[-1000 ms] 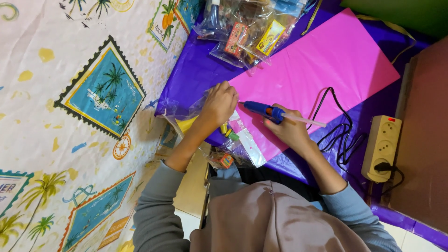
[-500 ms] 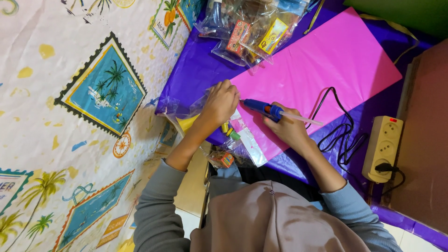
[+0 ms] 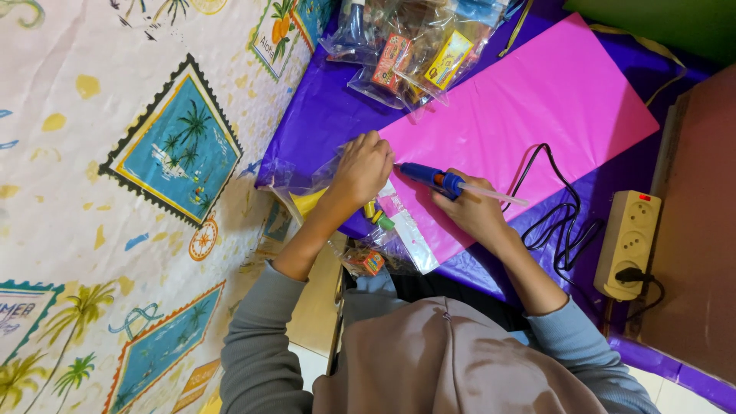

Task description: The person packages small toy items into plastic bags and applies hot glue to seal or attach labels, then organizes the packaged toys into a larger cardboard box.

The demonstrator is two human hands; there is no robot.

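Note:
My left hand [image 3: 363, 170] presses its closed fingers down on a clear plastic bag [image 3: 399, 230] that holds small yellow and green items and lies across the near edge of a pink sheet [image 3: 537, 107]. My right hand [image 3: 473, 212] grips a blue glue gun [image 3: 428, 177]. Its tip points left and almost touches the left hand's fingers. A clear glue stick [image 3: 498, 195] pokes out of the gun's back end. The gun's black cord [image 3: 556, 215] loops to the right.
A purple cover [image 3: 322, 115] lies under the pink sheet. Several clear packets of small goods [image 3: 414, 46] are piled at the far edge. A cream power strip [image 3: 629, 241] sits at the right beside a brown board [image 3: 698, 215]. A palm-print cloth [image 3: 138, 153] fills the left.
Both hands stay almost where they were, with the glue gun tip still beside the left fingers. Only the view has shifted slightly.

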